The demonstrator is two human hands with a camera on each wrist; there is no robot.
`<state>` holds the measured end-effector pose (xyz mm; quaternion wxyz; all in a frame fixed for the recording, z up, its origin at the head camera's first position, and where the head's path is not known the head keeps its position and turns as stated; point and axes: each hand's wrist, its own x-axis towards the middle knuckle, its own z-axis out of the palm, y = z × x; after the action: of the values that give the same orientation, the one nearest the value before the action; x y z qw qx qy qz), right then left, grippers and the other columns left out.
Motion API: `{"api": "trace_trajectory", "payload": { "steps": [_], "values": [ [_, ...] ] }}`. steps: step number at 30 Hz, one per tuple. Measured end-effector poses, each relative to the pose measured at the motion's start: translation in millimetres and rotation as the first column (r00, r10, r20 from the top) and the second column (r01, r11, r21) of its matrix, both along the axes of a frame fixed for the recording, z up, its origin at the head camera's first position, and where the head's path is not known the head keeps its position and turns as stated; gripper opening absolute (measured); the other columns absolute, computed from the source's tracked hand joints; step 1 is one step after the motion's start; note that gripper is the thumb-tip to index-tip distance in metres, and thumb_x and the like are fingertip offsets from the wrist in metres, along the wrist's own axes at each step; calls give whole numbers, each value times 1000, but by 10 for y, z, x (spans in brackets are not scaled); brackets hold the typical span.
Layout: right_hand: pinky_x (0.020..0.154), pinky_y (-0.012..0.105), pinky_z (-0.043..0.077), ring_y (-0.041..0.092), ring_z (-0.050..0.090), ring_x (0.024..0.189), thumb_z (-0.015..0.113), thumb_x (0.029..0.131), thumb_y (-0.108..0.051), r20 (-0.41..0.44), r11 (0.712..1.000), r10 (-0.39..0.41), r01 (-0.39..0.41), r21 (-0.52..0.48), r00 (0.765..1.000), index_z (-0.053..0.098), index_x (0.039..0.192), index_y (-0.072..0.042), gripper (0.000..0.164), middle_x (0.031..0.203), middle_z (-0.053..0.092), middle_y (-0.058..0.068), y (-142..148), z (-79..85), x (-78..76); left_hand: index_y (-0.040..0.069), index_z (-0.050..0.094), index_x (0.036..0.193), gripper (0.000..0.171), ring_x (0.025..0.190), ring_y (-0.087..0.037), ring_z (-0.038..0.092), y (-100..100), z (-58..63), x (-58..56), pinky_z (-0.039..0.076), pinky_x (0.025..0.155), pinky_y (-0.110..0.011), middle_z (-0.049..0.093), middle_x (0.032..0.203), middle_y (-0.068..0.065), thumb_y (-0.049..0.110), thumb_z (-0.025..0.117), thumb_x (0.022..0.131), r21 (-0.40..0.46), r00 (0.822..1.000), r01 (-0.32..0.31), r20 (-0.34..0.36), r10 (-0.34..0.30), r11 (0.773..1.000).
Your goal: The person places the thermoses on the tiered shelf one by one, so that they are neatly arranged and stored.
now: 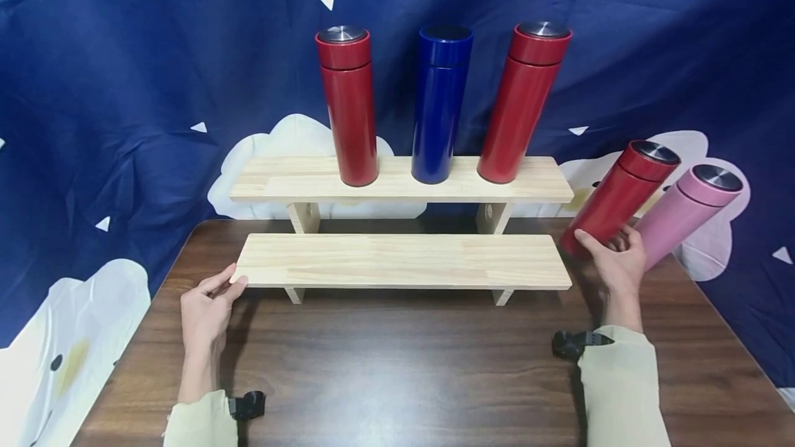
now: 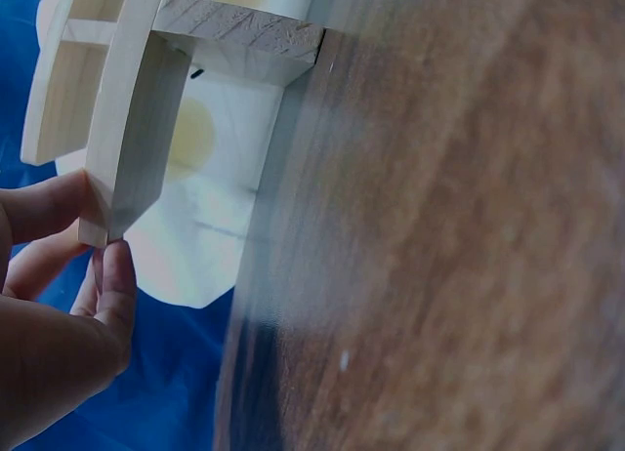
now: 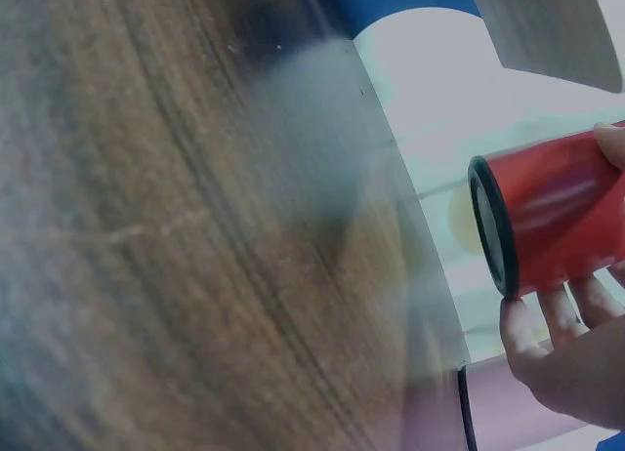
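Red btl [image 1: 616, 195] gripped nr base in my R hand [image 1: 616, 269], off tbl [image 1: 397, 364], beside pink btl [image 1: 688, 212]; my L hand [image 1: 206, 312] pinches L end of lower wood shelf [image 1: 404, 261].

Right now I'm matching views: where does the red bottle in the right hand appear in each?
Head: right side, red bottle in the right hand, left of the pink bottle.
Left wrist: not in it.
Right wrist: right edge, base facing left.
Shared landmark: the table.

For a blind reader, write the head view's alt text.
The right hand grips a red bottle beside a pink bottle; the left hand pinches the lower shelf. The upper shelf holds a blue bottle between two red bottles.
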<state>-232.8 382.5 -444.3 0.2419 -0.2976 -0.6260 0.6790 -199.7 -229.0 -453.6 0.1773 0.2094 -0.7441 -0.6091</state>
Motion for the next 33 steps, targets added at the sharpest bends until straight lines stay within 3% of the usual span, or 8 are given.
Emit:
{"api": "trace_trajectory", "payload": {
  "steps": [5,9,15,19,25,33],
  "values": [
    [113,34,38,16,50,123,86,80,-11,45,999,-17,15,45,999,48,147,-21,78,139,54,4,-35,1,51,-1,68,125,39,93,-4,57,10,5,7,47,78,-8,65,97,21,3,78,87,-9,1000,0,10,0,1000],
    [112,33,39,14,50,122,86,81,-16,74,997,-19,13,79,997,49,147,-22,76,139,54,4,-66,9,104,-2,68,125,39,96,-3,58,20,-3,7,47,80,-8,66,99,19,1,78,87,10,1000,-1,6,1,1000],
    [87,19,47,10,56,104,89,76,-9,-30,999,-54,54,-1,998,57,134,-19,68,116,63,-3,-112,75,161,-1,68,125,40,100,-3,60,20,4,-1,48,82,-9,70,120,-2,2,79,87,11,1000,-7,9,7,1000],
    [76,15,49,9,59,97,89,75,-6,-93,997,-74,70,-45,993,61,128,-18,61,105,65,-7,-141,115,196,-2,68,124,39,98,-3,61,20,13,-5,49,81,-9,70,120,-3,0,78,86,5,1000,-8,-4,8,1000],
    [78,16,49,9,59,96,88,76,-9,-107,994,-100,96,-47,989,65,125,-17,54,102,66,-6,-193,146,252,-3,67,124,39,97,-1,59,20,21,-5,48,82,-8,70,112,6,1,78,86,-4,1000,-1,-7,1,1000],
    [91,20,50,11,60,101,87,79,-13,-88,995,-97,98,6,991,64,130,-16,56,112,66,0,-244,187,304,-2,67,125,40,98,-3,59,16,11,-7,47,82,-8,69,110,9,0,78,86,10,1000,-8,0,8,1000]
  ]
}}
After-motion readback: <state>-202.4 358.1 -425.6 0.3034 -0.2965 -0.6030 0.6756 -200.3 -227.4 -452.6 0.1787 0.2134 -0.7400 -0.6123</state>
